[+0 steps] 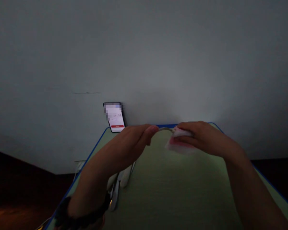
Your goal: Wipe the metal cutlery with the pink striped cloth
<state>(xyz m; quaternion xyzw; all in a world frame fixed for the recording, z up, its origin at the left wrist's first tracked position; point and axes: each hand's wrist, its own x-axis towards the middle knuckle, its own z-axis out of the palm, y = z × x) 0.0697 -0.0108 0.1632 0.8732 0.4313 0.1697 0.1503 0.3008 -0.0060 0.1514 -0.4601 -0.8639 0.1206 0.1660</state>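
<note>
My left hand [136,139] is closed around one end of a thin, slightly curved metal utensil [166,129]; its kind cannot be made out because both ends are covered. At the other end, my right hand [199,135] grips a pink and white cloth [181,147], which wraps around the metal. The cloth's lower edge is blurred and hangs over the table. Beneath my left forearm lie several pieces of cutlery [115,195] with pale handles and metal parts, partly hidden by the arm.
A light green table [172,191] with a blue edge stands against a grey wall [158,57]. A phone [116,119] with a lit screen leans on the wall at the table's back left. A white cable [77,169] runs beside the left edge.
</note>
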